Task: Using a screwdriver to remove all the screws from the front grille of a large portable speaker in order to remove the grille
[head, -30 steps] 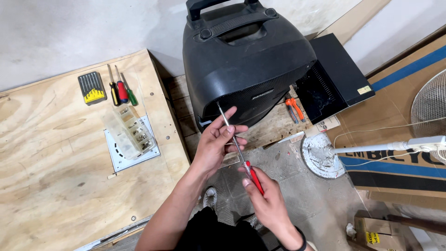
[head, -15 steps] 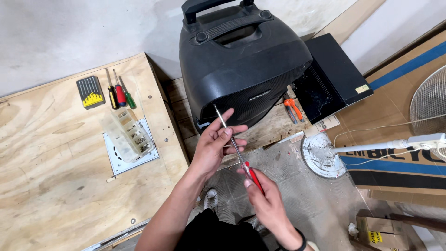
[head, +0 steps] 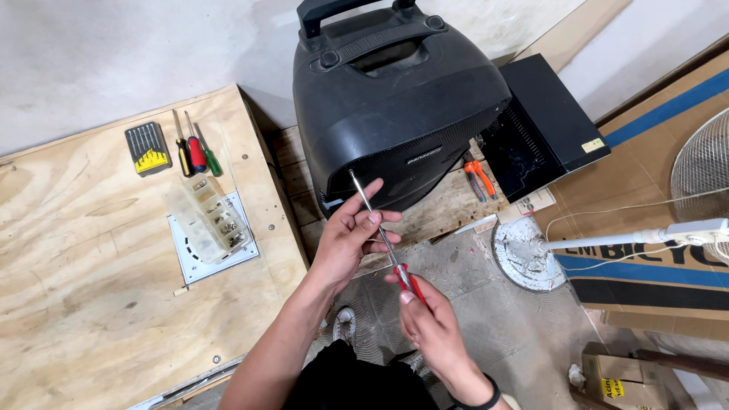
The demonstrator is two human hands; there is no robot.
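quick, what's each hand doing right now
Left hand: closed, fingers pinching the metal shaft of the screwdriver.
Right hand: closed around the screwdriver's red handle.

A long screwdriver [head: 383,237] with a thin bare metal shaft and a red handle is slanting from lower right up to upper left, held off any surface. Its tip is pointing at the lower front edge of a large black speaker [head: 395,114], which is standing upright with its carry handle on top and its textured front bulging outward. The handle end is sitting lower, over the grey floor, well apart from the speaker.
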